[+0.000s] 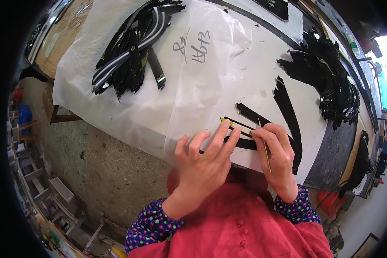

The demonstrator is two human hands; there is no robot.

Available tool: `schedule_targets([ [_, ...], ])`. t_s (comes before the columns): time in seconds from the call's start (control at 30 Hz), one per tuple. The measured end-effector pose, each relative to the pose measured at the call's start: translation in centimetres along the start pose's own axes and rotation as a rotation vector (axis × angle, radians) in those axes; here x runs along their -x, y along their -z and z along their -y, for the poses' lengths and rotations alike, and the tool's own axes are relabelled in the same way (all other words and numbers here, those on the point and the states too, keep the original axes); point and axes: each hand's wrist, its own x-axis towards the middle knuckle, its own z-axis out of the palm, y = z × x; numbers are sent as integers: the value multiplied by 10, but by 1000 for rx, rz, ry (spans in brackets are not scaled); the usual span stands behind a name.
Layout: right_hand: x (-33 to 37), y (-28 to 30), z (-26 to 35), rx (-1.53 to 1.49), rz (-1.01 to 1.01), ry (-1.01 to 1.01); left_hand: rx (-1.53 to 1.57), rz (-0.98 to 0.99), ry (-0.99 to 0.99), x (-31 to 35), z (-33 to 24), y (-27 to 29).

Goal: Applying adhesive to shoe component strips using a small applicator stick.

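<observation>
My right hand point(276, 150) is closed in a pen-like grip round a thin gold-coloured stick point(267, 155). Its lower tip is hidden by the fingers. Spread out, my left hand point(204, 161) presses its fingertips on a narrow pale strip with dark edges point(241, 128) and a yellowish pointed end. Just beyond it lies a black strip point(251, 112), slanting towards my right hand. Another black strip point(228, 141) runs partly under my left fingers. A long curved black strip point(288, 107) lies right of my right hand.
A bundle of black strips with some grey-white ones point(131, 53) lies at the far left on a translucent plastic sheet point(189, 86) with handwriting. At the right is a second pile of black strips point(327, 77). White sheeting point(262, 77) covers the table, whose near edge borders speckled floor point(120, 167).
</observation>
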Motion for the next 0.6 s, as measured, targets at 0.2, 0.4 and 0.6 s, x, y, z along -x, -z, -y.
schedule_targets([
  [0.2,0,1,0,-10,-2,-4,40,17,23,0,-1,1],
  [0.4,-1,4,2,-1,11,-21,47,5,23,-1,-2,0],
  [0.6,-16,19,12,53,-86,19,80,35,39,-1,-2,3],
])
